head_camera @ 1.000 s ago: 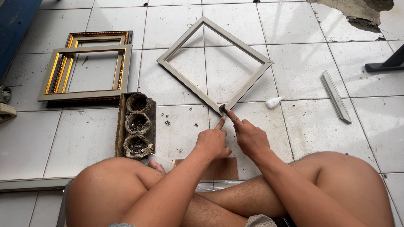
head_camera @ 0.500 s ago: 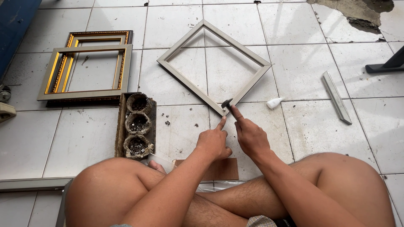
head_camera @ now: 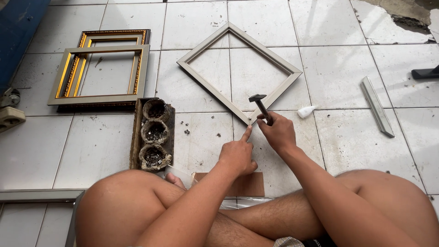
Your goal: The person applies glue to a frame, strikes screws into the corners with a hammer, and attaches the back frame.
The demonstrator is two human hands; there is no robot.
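At centre, the right hand is closed around a hammer, its head raised just above the near corner of the grey frame lying on the tiles. The left hand points its forefinger at that corner, perhaps pinching a nail. A nail tray sits at centre left.

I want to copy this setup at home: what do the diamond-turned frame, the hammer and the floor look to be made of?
Pale frame: probably wood or composite moulding with a matte beige finish, corners mitred.
Hammer, held in the right hand: dark head that looks like metal; handle material unclear.
Floor: glossy white ceramic-looking tiles with grout lines, scuffed and dirty.
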